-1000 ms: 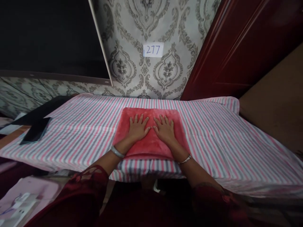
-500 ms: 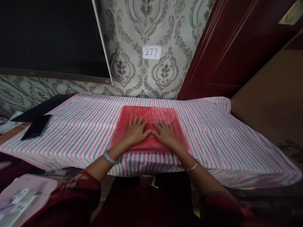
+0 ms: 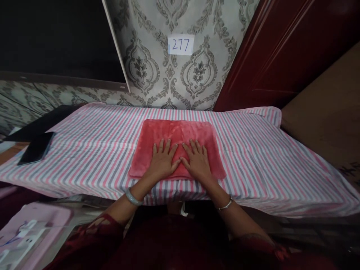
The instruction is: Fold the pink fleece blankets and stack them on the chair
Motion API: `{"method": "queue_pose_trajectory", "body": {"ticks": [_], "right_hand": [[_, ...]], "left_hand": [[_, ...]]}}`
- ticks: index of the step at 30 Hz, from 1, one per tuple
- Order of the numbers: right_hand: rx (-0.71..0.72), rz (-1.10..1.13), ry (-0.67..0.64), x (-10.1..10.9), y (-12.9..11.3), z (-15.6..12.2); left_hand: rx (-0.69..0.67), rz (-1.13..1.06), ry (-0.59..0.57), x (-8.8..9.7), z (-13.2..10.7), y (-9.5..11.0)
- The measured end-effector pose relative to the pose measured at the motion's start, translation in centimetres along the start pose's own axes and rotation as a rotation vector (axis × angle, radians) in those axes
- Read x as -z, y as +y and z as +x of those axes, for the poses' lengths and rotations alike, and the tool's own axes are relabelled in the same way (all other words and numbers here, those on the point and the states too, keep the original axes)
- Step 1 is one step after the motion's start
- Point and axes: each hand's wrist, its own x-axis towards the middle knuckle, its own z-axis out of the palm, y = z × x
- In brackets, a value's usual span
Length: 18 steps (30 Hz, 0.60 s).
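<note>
A red plush mat or cushion cover (image 3: 157, 129), rectangular with rounded corners, lies flat on the striped cloth in front of me. My left hand (image 3: 163, 160) rests palm down on its left half, fingers spread. On the right half, my right hand (image 3: 198, 159) lies flat too, its fingers apart and pointing away from me. The two thumbs nearly meet in the middle. What lies beneath the palms is hidden.
The pink, grey and white striped cloth (image 3: 253, 157) covers the table. A dark phone (image 3: 36, 148) lies at its left end, beside a black flat sheet (image 3: 47, 122). A cardboard box (image 3: 329, 112) stands at the right. Lower left is a pink stool (image 3: 53, 217).
My view has tilted down a little. Both hands stay on the red plush piece, having slid slightly toward me on it.
</note>
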Motion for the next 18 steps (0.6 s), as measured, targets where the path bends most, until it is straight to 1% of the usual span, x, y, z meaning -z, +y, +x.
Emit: {"method": "queue_pose_trajectory", "body": {"ticks": [6,9,11,13,15,18], "right_hand": [[0.017,0.031,0.009,0.4,0.1,0.1],[0.06,0.065,0.008,0.8,1.1,-0.7],[0.069,0.074,0.033,1.0,2.5,-1.9],[0.062,0.071,0.081,1.1,4.3,-3.8],[0.049,0.075,0.131,0.8,6.1,-6.0],[0.028,0.138,0.197,0.0,8.4,-9.0]], "left_hand": [[-0.001,-0.026,0.023,0.6,0.1,0.1],[-0.016,-0.045,0.017,1.2,-0.5,-0.6],[-0.024,-0.029,0.009,1.6,-1.7,-1.6],[-0.034,0.004,0.023,1.6,-3.5,-3.0],[-0.073,0.03,0.067,1.3,-5.7,-4.8],[-0.13,0.062,0.166,0.3,-8.5,-7.2]]}}
